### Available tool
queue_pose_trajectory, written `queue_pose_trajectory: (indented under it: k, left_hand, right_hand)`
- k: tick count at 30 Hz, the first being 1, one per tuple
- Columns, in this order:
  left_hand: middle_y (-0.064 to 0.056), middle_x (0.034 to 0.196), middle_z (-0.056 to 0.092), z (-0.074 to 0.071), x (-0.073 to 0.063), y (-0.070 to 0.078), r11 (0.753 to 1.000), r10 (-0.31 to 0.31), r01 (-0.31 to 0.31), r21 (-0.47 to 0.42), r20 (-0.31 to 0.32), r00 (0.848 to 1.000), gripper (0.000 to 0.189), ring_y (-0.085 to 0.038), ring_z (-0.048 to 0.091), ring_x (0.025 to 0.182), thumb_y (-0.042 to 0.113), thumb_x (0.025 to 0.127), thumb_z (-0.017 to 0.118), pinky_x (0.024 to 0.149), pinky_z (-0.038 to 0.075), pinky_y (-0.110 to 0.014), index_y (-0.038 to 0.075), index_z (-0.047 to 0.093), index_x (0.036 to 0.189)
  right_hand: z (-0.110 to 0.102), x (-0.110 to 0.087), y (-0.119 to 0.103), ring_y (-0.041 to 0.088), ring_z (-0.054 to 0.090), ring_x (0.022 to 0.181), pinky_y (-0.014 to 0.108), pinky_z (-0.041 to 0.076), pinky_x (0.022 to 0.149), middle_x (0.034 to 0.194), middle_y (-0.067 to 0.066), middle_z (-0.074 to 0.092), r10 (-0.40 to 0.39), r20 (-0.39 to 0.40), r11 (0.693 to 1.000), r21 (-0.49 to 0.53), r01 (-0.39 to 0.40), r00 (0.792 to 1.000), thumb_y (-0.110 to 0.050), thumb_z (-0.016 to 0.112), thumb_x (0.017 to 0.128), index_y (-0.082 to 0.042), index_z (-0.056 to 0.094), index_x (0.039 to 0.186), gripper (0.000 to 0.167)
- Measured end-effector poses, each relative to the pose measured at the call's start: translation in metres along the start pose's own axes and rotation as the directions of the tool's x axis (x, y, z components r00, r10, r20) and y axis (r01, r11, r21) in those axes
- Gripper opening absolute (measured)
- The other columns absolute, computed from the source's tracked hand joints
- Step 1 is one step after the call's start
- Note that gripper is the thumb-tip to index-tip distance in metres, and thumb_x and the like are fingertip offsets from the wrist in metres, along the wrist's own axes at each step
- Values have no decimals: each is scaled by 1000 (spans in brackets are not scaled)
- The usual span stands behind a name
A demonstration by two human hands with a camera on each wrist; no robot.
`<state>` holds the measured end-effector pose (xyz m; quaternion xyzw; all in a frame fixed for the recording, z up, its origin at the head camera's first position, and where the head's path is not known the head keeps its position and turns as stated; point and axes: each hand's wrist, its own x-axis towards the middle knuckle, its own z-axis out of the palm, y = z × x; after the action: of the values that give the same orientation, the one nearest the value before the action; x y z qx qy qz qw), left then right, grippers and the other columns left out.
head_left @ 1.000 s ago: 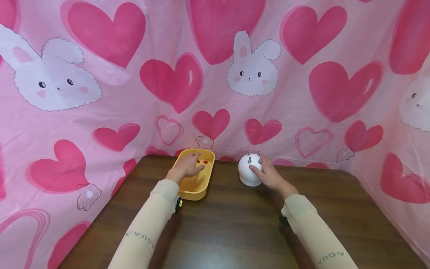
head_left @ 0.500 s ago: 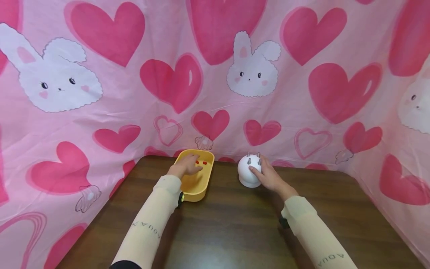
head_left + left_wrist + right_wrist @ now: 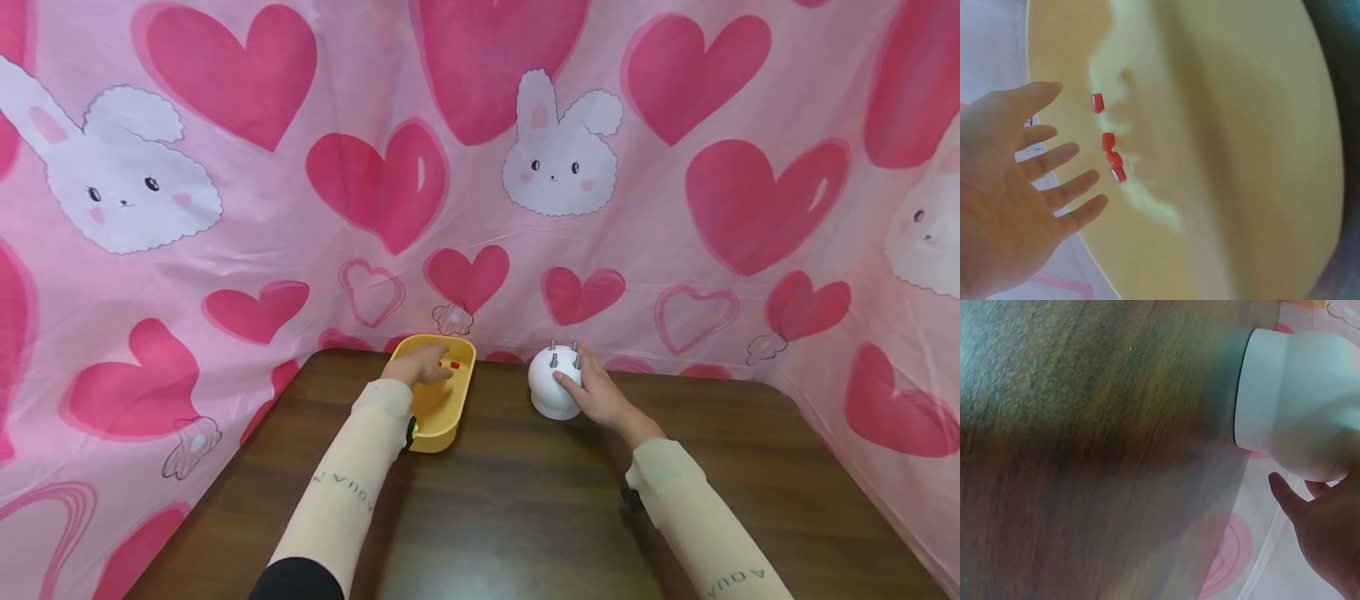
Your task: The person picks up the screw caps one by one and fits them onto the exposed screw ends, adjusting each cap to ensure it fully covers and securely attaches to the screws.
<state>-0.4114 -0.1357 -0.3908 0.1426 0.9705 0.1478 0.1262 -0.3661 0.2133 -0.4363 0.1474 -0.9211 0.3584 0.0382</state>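
A yellow rectangular tray (image 3: 442,421) sits at the back left of the table. Over its far half hovers my left hand (image 3: 422,365), palm down with fingers spread and nothing held. Several small red pieces (image 3: 1108,141) lie in the tray just past its fingertips in the left wrist view. To the right stands a white ball-shaped object (image 3: 547,385) on a round base, with several metal screw-like posts (image 3: 554,361) sticking up from its top. My right hand (image 3: 602,393) grips its right side, thumb across the front and fingers behind, partly hidden.
The dark wood table (image 3: 510,500) stretches toward me from both things. A pink cloth (image 3: 465,192) with hearts and rabbits hangs close behind its back edge and along the sides.
My left hand has edged slightly inward over the tray, its forearm swinging to the right. The right hand keeps its hold on the white ball-shaped object, which stays in place.
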Motion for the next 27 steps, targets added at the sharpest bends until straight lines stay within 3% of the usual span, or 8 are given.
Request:
queue_pose_trajectory:
  k: [11, 15, 21, 27]
  left_hand:
    - [-18, 158, 42, 5, 19, 3, 996, 55, -50, -74, 57, 997, 57, -35, 36, 148, 26, 105, 53, 123, 26, -48, 2, 39, 155]
    - [-18, 158, 41, 7, 21, 1, 992, 36, -26, -126, 81, 996, 57, -35, 36, 147, 27, 105, 53, 123, 25, -49, 4, 38, 156]
    - [-18, 159, 40, 4, 21, -2, 990, 25, -10, -143, 107, 994, 60, -36, 35, 147, 29, 105, 52, 123, 24, -50, 4, 36, 157]
    - [-16, 157, 42, -3, 19, -4, 987, -24, 46, -156, 144, 989, 62, -35, 38, 144, 32, 103, 54, 121, 27, -53, 7, 36, 157]
  right_hand:
    - [1, -1, 5, 46, 32, 143, 64, 25, 117, 159, 25, 25, -4, -9, 1000, -15, 4, 1000, -52, 57, 101, -2, 9, 161, 91]
    - [2, -2, 4, 47, 33, 142, 65, 26, 117, 158, 26, 27, -15, -13, 1000, -2, 15, 1000, -51, 57, 101, -1, 12, 160, 90]
    - [3, -1, 2, 46, 32, 143, 64, 25, 117, 159, 25, 26, -10, -11, 1000, 0, 10, 1000, -51, 57, 101, -1, 11, 160, 90]
    - [3, 1, 3, 46, 31, 144, 63, 25, 118, 159, 26, 25, -15, -24, 1000, -6, 15, 1000, -49, 57, 102, 0, 11, 160, 89]
